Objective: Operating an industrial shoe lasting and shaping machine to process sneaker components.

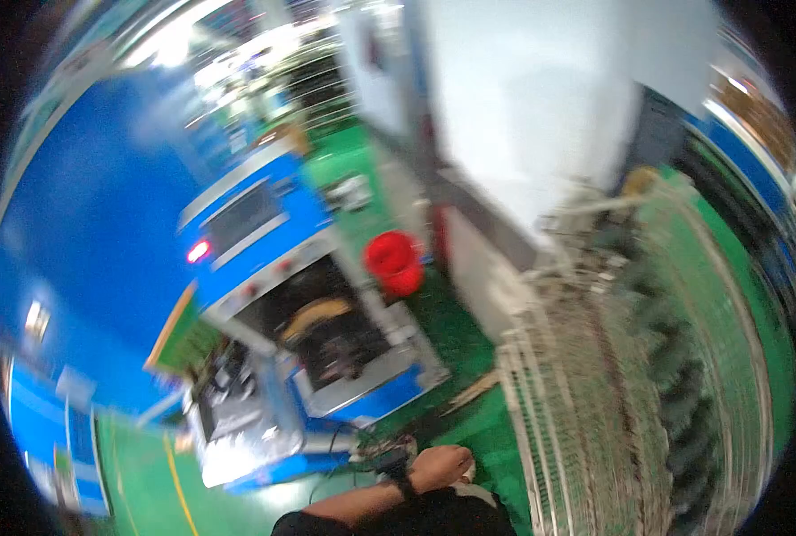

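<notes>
My left forearm comes in from the lower edge, with a dark band on the wrist. At its end my left hand point(441, 467) is held in front of my dark clothing, its fingers curled in. Something pale shows beside the fingertips, but blur hides what it is. My right hand is not visible. Beyond the hand stands a blue and white machine point(389, 393) with a dark open bay, and inside the bay lies a curved tan part point(316, 314). A screen point(244, 219) and a glowing red light point(199, 251) sit on its upper panel.
On the right is a large wire-mesh cage point(585, 402) with dark pieces in it. A red bucket point(395, 262) stands behind the machine. A tray-like table point(228, 447) with shiny things is on the left. Cables point(349, 438) hang near my hand. The floor point(148, 473) is green.
</notes>
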`<action>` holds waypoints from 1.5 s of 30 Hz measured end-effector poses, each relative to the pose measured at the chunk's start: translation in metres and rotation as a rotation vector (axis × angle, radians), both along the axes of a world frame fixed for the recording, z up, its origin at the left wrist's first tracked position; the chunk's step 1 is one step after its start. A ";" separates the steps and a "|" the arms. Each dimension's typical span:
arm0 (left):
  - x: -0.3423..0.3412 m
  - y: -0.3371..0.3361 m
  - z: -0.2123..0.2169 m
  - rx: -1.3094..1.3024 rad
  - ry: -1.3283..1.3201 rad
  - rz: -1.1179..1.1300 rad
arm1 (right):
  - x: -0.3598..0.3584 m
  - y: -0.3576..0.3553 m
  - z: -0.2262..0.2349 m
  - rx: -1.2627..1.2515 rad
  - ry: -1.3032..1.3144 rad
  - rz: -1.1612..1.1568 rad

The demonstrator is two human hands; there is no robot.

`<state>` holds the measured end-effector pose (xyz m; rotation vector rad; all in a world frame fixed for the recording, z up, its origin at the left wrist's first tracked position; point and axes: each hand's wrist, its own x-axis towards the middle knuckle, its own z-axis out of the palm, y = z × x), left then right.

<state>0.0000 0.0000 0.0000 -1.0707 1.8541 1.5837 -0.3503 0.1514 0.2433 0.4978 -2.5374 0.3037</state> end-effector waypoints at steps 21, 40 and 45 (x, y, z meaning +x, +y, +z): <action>0.492 -0.188 -0.406 -0.757 -0.422 1.327 | 0.577 -0.565 -0.330 -0.259 -0.748 2.054; 0.717 -0.400 -0.492 -0.987 -0.197 2.064 | 0.744 -0.632 -0.357 -0.305 0.385 1.919; 0.694 -0.329 -0.429 -0.860 0.640 2.276 | 0.752 -0.626 -0.350 -0.397 0.297 1.928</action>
